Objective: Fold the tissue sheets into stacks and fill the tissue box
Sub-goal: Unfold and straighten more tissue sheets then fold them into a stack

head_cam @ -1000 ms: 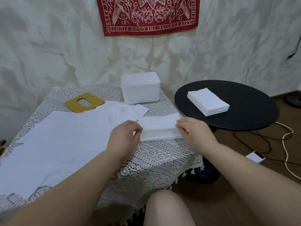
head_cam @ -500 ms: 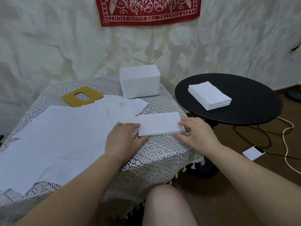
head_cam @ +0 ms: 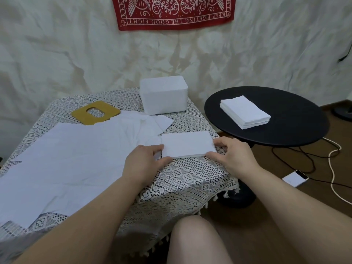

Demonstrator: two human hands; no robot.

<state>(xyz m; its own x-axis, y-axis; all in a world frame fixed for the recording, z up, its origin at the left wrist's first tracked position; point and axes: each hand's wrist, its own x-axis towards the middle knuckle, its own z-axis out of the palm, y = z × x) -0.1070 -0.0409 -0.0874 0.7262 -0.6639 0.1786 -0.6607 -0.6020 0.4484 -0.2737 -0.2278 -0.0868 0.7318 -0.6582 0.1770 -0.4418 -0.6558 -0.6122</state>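
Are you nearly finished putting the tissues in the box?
Not yet. One folded stack waits on the black table. The left hand and right hand hold a second stack by its ends. Lots of loose sheets still need folding. The white box stands apart, its yellow lid off; whether anything is inside, I can't tell.

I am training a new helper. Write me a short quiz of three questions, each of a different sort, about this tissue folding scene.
1. True or false: the finished stack lies on the black round table.
2. Which hands touch the folded tissue? A) left only B) right only C) both
3. Fill in: the yellow lid lies to the ___ of the white box.

Key: 1 true; 2 C, left hand and right hand; 3 left.
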